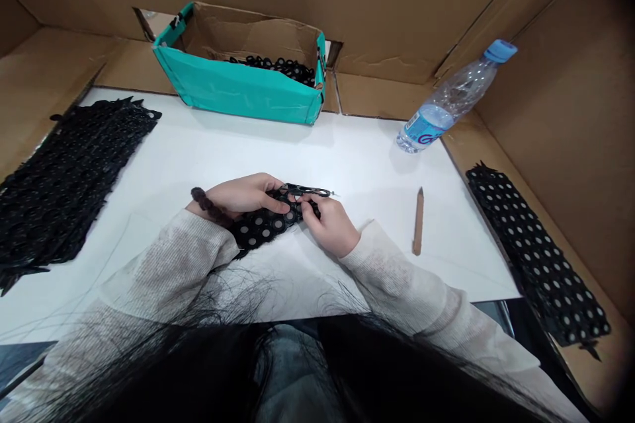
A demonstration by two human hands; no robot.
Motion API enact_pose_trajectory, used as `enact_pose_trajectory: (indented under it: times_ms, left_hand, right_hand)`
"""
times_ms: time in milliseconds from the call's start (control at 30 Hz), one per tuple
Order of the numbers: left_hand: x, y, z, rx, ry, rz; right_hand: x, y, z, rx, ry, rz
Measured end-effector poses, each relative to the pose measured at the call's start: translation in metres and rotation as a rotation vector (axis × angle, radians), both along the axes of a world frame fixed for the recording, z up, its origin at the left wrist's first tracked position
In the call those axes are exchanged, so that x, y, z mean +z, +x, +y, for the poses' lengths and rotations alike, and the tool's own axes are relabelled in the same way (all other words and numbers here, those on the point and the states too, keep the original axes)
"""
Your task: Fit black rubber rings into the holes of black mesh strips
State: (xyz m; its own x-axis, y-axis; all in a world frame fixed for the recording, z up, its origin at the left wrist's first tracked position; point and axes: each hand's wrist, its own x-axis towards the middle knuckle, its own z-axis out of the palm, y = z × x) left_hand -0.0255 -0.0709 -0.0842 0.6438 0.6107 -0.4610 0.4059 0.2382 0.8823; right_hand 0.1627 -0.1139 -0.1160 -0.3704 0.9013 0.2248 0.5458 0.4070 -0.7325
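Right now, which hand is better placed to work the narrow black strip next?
Probably the right hand: it is close beside the outer end of the narrow black strip. The left hand lies across the dotted black sheet, thumb on top, so it seems better suited to steadying.

Off-white textured sleeves, fuzzy brown wristband

A clear bottle with a blue cap and label stands at the upper right of the frame, on a white table. Right of centre lies a brown stick, pointing upward. A teal-fronted box sits upper centre-left, before a cardboard wall.
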Motion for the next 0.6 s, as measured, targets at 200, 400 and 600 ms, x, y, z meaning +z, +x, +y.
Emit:
enact_pose_trajectory:
  times_ms: [200,400,600]
  left_hand:
    - [0.002,-0.009,0.004,0.065,0.023,0.098]
    - [0.001,-0.011,0.005,0.039,0.142,0.108]
    - [0.005,-0.014,0.006,-0.014,0.256,0.097]
  right_hand:
    - [0.000,0.039,0.019,-0.397,-0.020,0.278]
    - [0.068,0.056,0.059,-0.447,0.132,0.406]
    - [0.139,-0.038,0.157,-0.294,0.638,0.135]
